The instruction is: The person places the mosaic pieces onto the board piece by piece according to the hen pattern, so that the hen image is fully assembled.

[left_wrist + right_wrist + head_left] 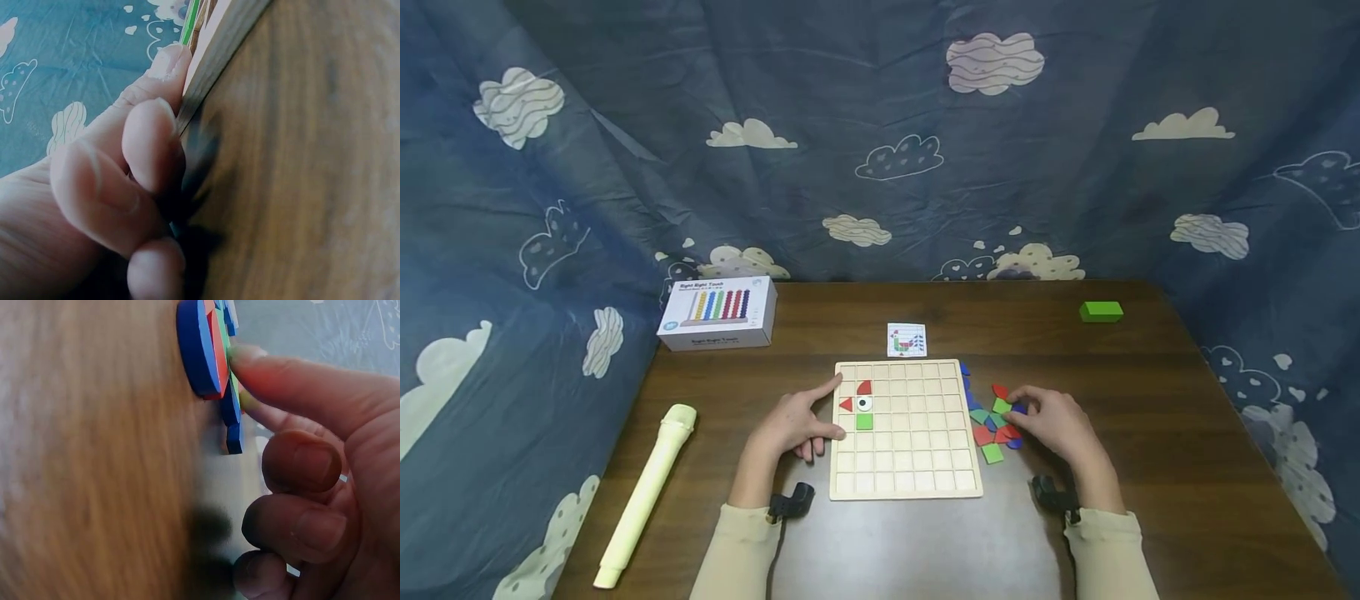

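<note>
A wooden grid board [906, 492] lies on the table, holding a red quarter-round piece [864, 387], a red triangle [846, 404], a white eye piece [865, 403] and a green square [864, 422] at its left. My left hand [788, 425] rests at the board's left edge, forefinger and thumb spread along it; the left wrist view shows the thumb against the board's side [215, 56]. At the loose pile right of the board, my right hand [1058, 423] pinches a green piece [1002, 406] between thumb and forefinger, its other fingers curled.
Several red, green and blue pieces [983, 435] lie by the board's right edge. A pattern card [907, 340] sits behind the board. A boxed toy [718, 312] is at back left, a pale yellow stick [647, 496] at left, a green block [1101, 312] at back right.
</note>
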The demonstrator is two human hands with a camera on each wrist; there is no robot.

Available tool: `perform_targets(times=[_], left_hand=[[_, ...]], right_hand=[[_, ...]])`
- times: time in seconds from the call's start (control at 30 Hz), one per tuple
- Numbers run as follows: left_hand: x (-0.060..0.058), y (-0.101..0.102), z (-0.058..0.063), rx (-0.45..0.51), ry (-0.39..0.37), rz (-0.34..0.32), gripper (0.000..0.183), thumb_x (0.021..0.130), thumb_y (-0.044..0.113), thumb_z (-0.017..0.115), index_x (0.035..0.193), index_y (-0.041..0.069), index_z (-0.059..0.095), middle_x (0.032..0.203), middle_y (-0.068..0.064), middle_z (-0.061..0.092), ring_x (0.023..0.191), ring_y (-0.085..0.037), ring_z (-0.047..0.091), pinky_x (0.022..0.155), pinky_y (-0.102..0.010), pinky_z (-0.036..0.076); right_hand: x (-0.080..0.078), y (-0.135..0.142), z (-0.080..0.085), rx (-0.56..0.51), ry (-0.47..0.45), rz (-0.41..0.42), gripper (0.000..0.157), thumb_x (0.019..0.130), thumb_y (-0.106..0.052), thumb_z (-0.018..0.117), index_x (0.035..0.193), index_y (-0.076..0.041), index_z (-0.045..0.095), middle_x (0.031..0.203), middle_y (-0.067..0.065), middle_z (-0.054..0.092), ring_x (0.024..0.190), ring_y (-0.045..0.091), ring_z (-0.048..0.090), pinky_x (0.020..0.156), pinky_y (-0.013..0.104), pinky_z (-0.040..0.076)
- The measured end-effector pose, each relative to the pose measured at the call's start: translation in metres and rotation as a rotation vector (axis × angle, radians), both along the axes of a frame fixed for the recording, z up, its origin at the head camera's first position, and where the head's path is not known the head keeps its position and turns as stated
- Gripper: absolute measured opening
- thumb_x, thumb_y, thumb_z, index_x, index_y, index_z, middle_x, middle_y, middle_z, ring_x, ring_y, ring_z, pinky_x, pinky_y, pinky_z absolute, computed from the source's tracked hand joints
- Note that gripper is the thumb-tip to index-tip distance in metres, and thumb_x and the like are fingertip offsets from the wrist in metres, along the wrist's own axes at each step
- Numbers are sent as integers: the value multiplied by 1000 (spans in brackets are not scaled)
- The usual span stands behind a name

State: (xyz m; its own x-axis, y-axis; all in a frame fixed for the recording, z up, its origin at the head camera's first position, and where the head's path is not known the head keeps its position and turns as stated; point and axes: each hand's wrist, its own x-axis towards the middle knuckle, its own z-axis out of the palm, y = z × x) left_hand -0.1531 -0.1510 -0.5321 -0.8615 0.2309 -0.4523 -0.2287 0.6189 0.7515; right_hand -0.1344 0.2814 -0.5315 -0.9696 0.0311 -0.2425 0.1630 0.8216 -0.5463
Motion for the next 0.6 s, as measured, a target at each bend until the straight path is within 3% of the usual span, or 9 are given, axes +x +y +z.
perform_targets(times=[0.6], left_hand=[[-6,-5,-6,59,5,-16,103,81,24,94,164,43,37,55,-10,68,41,-16,62,44,-31,57]], right_hand=[[-1,0,-3,50,-2,52,42,96,-32,78,131,-9,73,70,3,54,67,20,52,59,30,39]])
